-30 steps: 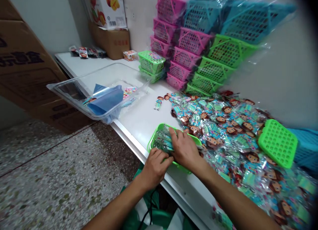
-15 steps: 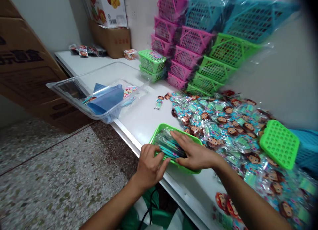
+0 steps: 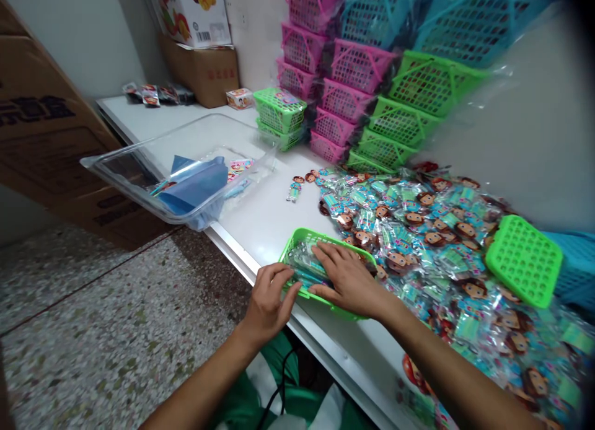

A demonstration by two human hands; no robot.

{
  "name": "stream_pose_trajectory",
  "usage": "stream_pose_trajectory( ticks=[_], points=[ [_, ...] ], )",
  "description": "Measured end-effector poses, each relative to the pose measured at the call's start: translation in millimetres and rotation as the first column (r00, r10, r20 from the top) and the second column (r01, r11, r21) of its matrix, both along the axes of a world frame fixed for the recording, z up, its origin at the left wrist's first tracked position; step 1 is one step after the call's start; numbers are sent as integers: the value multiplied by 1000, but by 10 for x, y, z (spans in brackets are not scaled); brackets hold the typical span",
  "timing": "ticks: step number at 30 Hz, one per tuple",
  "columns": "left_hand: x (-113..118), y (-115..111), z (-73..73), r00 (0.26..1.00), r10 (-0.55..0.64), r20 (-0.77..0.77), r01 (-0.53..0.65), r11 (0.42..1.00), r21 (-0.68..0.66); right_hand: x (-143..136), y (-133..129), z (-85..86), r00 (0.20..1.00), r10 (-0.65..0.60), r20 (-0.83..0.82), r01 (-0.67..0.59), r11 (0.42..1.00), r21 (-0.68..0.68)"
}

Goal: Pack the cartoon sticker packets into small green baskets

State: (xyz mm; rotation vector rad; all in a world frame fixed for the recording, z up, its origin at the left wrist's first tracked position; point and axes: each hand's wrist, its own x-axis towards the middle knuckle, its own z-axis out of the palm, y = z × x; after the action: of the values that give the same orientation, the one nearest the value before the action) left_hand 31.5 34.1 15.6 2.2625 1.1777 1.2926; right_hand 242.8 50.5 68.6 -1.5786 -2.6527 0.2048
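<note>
A small bright green plastic basket (image 3: 297, 238) stands at the table's front edge, with several clear-wrapped packets (image 3: 302, 256) lying inside. My left hand (image 3: 270, 297) is at its near left corner, fingers bent over the rim and thumb along the near side. Flat on the packets rests my right hand (image 3: 348, 278), its fingers stretched out and the thumb towards the near rim. The packets under the palm are hidden. To the right spreads a heap of clear packets (image 3: 418, 232) printed with cartoon figures.
A clear plastic tub (image 3: 176, 218) with blue cloth overhangs the front edge at left. Stacked pink baskets (image 3: 351, 101), with blue and green ones, stand along the wall. A green perforated lid (image 3: 525, 259) lies at right. Cardboard boxes (image 3: 41, 145) are beyond the table at left.
My right hand has shifted slightly left and lies flatter on the packets. The packets beneath it look pressed lower in the basket. My left hand stays at the corner.
</note>
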Motion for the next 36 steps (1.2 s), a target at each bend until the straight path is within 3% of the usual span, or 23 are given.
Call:
stream_pose_trajectory(
  ticks=[4, 10, 14, 18, 25, 30, 33, 36],
  points=[
    [-51, -4, -84, 997, -53, 57, 53, 999, -3, 21, 30, 23, 999, 34, -11, -34, 999, -40],
    [-42, 18, -55, 998, -67, 14, 66, 996, 56, -193, 58, -58, 996, -75, 38, 74, 997, 20],
    [-6, 51, 42, 978, -99, -185, 118, 988, 97, -70, 72, -35, 995, -25, -98, 14, 994, -107],
    [24, 49, 67, 978, -83, -190, 102, 991, 91, 130, 68, 10, 961, -7, -276, -62, 969, -238],
    [40, 68, 87, 969, -81, -233, 91, 995, 34, -76, 18, -153, 992, -86, -91, 84, 996, -27],
    [7, 58, 123, 962, -111, -251, 120, 993, 20, -141, 6, -161, 994, -97, -41, 97, 995, 2],
    [48, 119, 226, 963, -94, -252, 105, 994, 33, -135, 6, -144, 994, -103, -35, 103, 995, -9],
    [192, 309, 367, 915, -211, -345, 241, 970, 46, -145, 1, -143, 995, -73, -62, 72, 997, -19]
  ],
)
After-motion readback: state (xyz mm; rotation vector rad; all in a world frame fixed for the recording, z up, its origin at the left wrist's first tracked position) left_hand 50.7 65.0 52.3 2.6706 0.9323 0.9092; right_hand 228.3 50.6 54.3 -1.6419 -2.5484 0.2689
